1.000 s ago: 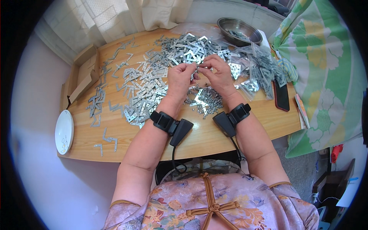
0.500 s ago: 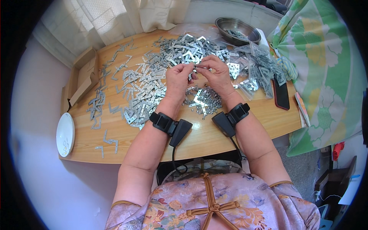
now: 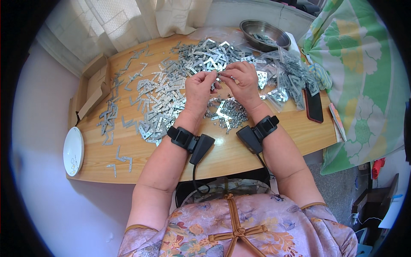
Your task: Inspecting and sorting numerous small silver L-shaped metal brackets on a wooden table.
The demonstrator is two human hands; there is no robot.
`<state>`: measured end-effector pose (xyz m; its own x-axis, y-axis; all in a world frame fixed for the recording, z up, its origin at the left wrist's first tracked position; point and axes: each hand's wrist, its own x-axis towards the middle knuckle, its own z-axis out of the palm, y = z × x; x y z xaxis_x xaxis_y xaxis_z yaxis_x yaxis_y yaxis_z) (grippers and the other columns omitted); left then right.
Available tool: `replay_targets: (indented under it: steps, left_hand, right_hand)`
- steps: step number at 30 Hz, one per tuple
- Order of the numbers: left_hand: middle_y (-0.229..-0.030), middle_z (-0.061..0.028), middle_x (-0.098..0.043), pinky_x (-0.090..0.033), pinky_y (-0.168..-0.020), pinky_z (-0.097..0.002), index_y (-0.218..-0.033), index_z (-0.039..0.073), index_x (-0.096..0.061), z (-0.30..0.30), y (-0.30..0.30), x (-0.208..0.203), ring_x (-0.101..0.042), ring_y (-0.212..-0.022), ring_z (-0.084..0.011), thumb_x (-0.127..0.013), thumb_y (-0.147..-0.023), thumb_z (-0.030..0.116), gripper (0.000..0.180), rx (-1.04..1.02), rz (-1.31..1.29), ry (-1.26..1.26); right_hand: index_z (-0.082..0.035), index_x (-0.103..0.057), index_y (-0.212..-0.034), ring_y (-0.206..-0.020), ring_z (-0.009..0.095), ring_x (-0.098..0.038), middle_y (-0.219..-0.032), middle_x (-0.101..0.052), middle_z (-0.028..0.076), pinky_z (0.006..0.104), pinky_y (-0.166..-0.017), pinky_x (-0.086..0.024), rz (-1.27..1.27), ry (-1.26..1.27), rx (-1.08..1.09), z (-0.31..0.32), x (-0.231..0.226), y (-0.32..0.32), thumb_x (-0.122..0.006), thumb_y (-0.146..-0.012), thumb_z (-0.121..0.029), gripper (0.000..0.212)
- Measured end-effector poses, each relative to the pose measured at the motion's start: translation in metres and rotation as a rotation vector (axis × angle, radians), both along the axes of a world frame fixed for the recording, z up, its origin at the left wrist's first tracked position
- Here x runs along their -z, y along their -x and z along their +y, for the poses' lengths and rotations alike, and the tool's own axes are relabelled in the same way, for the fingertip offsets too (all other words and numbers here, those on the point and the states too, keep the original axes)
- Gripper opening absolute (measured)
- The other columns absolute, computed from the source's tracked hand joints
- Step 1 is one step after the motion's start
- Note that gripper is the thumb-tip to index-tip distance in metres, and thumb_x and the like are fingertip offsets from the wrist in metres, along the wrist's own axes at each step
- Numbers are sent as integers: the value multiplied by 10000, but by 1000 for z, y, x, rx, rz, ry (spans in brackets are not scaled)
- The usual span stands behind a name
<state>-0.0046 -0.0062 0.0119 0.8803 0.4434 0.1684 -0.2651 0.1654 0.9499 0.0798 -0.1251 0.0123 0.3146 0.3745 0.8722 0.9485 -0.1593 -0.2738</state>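
Above the middle of the table, my left hand (image 3: 199,91) and my right hand (image 3: 242,83) meet at the fingertips. Both are closed in a pinch on a small metal piece (image 3: 218,75), mostly hidden by the fingers, so its exact kind does not show. Just below them lies a heap of small screws (image 3: 234,113), with a shiny L-shaped corner bracket (image 3: 222,112) on top. To the left of my left hand spreads a pile of silver flat corner brackets (image 3: 160,107). Beyond my hands is another heap of brackets (image 3: 205,55).
Loose brackets (image 3: 108,116) lie along the table's left side, near an open cardboard box (image 3: 92,88) and a white plate (image 3: 73,150). At the right are plastic bags of metal parts (image 3: 295,79), a phone (image 3: 314,106) and a steel bowl (image 3: 265,35). A green patterned curtain (image 3: 355,85) hangs beside the table.
My right hand's fingers have shifted slightly at the small metal piece. My left hand stays almost in place, and the heaps look the same.
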Motion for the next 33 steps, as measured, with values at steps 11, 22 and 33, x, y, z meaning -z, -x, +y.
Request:
replay_targets:
  steps: [11, 22, 33]
  left_hand:
    - [-610, -33, -579, -412, -484, -183, -753, -2, -611, -1, -1, 2, -528, -535, -66, -579, -838, 191, 214, -26, -22, -44]
    - [-612, -31, -579, -399, -479, -179, -754, 1, -615, -1, 0, 0, -509, -527, -59, -574, -840, 185, 207, -31, -23, -36]
    - [-613, -30, -579, -394, -474, -178, -764, -2, -617, -1, 0, 0, -512, -522, -62, -575, -838, 178, 199, -13, -17, 38]
  right_hand:
    - [-118, -646, -699, -743, 173, -533, -752, -591, -8, 308, -718, -377, -47, 35, 21, -1, -3, 2, -686, -634, -142, 80]
    - [-70, -652, -727, -754, 203, -542, -769, -591, 35, 313, -683, -394, 189, -63, -124, 2, 2, 2, -673, -658, -79, 73]
    - [-34, -657, -771, -748, 192, -554, -782, -586, 70, 286, -655, -437, 435, -142, -263, 6, 7, 3, -656, -683, -27, 89]
